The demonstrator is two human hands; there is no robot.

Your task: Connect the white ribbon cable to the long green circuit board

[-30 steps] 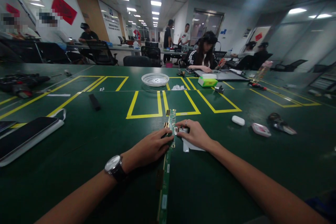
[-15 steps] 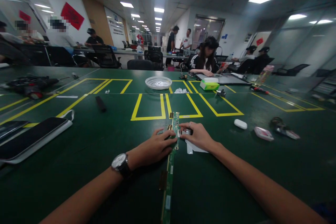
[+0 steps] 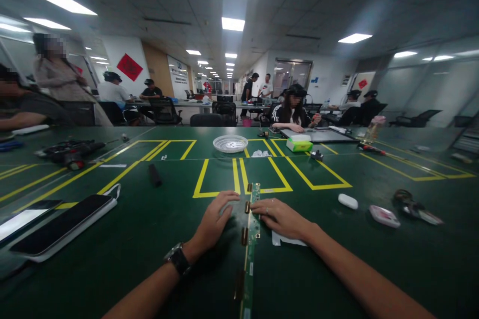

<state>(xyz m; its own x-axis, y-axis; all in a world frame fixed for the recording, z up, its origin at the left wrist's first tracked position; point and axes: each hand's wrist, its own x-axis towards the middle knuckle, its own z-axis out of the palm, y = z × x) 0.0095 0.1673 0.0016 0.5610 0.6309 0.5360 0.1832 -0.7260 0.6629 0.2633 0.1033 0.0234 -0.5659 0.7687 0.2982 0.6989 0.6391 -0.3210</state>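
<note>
A long, narrow green circuit board [image 3: 251, 251] lies lengthwise before me, with copper-coloured flexible strips [image 3: 244, 236] along its left edge. My right hand [image 3: 282, 217] is at the board's upper part, its fingers reaching across the board to a copper strip and the thumb low on the near side. What lies under those fingers is hidden. To the left of the board, my left hand [image 3: 216, 219] is open and apart from it, fingers curved and holding nothing. White paper or tape [image 3: 288, 240] lies partly under my right hand.
On the green table [image 3: 142, 239] are a white basket [image 3: 230, 144], a green tissue pack [image 3: 299, 145], a white case [image 3: 348, 201], a pink-and-white box [image 3: 384, 216], a dark phone-like slab [image 3: 67, 229] and a power tool [image 3: 75, 152]. A co-worker [image 3: 294, 109] sits across the table.
My left hand has come off the board and moved left. The right hand's fingers have shifted left across the board. The view has tilted up, and a standing person shows at left.
</note>
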